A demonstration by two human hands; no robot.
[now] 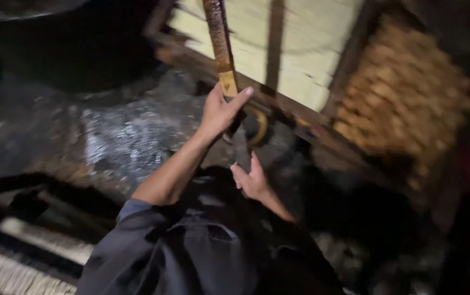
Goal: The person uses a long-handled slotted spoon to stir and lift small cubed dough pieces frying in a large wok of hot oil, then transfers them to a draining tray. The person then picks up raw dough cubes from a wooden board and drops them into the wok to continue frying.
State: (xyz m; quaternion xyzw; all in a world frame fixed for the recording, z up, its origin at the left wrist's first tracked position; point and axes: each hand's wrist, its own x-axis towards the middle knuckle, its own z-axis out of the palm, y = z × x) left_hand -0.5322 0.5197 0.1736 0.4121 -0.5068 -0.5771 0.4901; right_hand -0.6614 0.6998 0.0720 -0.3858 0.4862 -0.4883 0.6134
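Observation:
My left hand (219, 112) is shut on a rusty metal bar with yellow paint (218, 38) that comes down from the top of the view. Just below the hand, the bar ends in a curved yellow hook (259, 127). My right hand (251, 183) is lower, its fingers apart and pointing up. It holds nothing I can make out and hovers over a dark, blurred area. My dark blue-grey shirt (202, 251) fills the bottom of the frame.
Behind the bar is a pale plank panel (289, 49) in a brown wooden frame (284, 104). A heap of tan lumps (404, 93) lies to the right, grey glittering ash or wet ground (128, 136) to the left, and a big dark round vessel (71, 43) at top left.

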